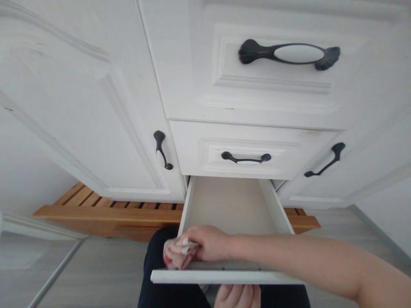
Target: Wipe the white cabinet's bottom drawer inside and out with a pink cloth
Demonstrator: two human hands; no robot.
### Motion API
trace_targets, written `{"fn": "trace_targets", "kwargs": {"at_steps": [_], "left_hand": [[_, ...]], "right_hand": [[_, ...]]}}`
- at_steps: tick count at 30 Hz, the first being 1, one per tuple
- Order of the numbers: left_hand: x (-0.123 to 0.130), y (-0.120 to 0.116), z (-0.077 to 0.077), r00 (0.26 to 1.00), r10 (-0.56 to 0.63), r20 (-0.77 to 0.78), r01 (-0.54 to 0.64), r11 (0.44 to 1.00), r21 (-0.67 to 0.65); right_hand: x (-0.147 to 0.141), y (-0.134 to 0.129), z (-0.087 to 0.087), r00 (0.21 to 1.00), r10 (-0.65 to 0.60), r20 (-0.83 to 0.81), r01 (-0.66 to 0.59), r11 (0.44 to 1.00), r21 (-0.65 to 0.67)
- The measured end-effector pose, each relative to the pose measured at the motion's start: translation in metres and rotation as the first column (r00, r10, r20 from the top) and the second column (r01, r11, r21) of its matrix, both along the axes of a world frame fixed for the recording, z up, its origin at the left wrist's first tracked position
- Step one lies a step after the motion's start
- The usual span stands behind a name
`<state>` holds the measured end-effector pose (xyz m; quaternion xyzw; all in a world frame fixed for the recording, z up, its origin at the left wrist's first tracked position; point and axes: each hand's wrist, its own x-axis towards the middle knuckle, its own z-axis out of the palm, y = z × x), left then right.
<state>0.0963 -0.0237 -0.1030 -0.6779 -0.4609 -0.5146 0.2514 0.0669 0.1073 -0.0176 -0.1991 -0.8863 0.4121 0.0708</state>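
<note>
My right hand (208, 243) is closed around a crumpled pink, white and red cloth (180, 253) at the left front corner of the pulled-out bottom drawer (231, 205). My right forearm crosses over the drawer from the right. Below the drawer's white front edge, my left hand (237, 296) shows only its curled fingers, against the outer side of the drawer front. What those fingers hold is hidden. The inside of the drawer that shows is bare and pale.
Above stand two shut drawers with black handles (246, 159). Cabinet doors (128, 128) with black handles flank them. A slatted wooden platform (109, 214) lies under the cabinet. My dark-clad knees are beneath the drawer. A glass panel (28, 256) is at lower left.
</note>
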Motion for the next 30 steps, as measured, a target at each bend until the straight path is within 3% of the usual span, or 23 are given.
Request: {"fn": "trace_targets", "kwargs": {"at_steps": [5, 8, 10, 12, 16, 18, 21, 24, 27, 30], "left_hand": [[-0.005, -0.002, 0.009, 0.998, -0.032, -0.049, 0.028, 0.997, -0.072], [-0.012, -0.006, 0.012, 0.992, -0.096, -0.083, 0.087, 0.990, -0.113], [-0.015, -0.008, 0.014, 0.988, -0.128, -0.092, 0.114, 0.983, -0.141], [-0.016, -0.008, 0.018, 0.988, -0.129, -0.083, 0.116, 0.982, -0.150], [-0.015, -0.005, 0.022, 0.993, -0.102, -0.057, 0.096, 0.991, -0.096], [-0.014, -0.005, 0.019, 0.993, -0.091, -0.073, 0.084, 0.992, -0.099], [-0.013, -0.007, 0.010, 0.992, -0.073, -0.104, 0.059, 0.990, -0.130], [-0.013, -0.010, 0.002, 0.991, -0.073, -0.115, 0.054, 0.986, -0.157], [-0.015, -0.010, 0.003, 0.991, -0.087, -0.106, 0.070, 0.986, -0.152], [-0.017, -0.007, 0.009, 0.990, -0.100, -0.094, 0.087, 0.987, -0.135]], "right_hand": [[0.005, 0.000, 0.012, 0.978, 0.175, 0.115, -0.178, 0.984, 0.013], [0.014, 0.019, 0.022, 0.979, 0.168, 0.113, -0.194, 0.942, 0.274], [0.021, 0.037, 0.027, 0.992, 0.119, 0.045, -0.126, 0.854, 0.505], [0.027, 0.060, 0.028, 0.991, 0.126, -0.036, -0.079, 0.792, 0.605], [0.019, 0.114, 0.022, 0.982, 0.180, -0.059, -0.138, 0.894, 0.427], [0.005, 0.137, 0.017, 0.989, 0.147, -0.032, -0.127, 0.928, 0.349], [-0.013, 0.161, 0.008, 1.000, 0.014, -0.008, -0.011, 0.954, 0.298], [-0.009, 0.169, 0.000, 0.973, -0.229, -0.005, 0.223, 0.946, 0.236], [0.024, 0.167, -0.003, 0.865, -0.502, -0.021, 0.497, 0.847, 0.189], [0.075, 0.165, 0.001, 0.676, -0.734, -0.057, 0.733, 0.664, 0.149]]}}
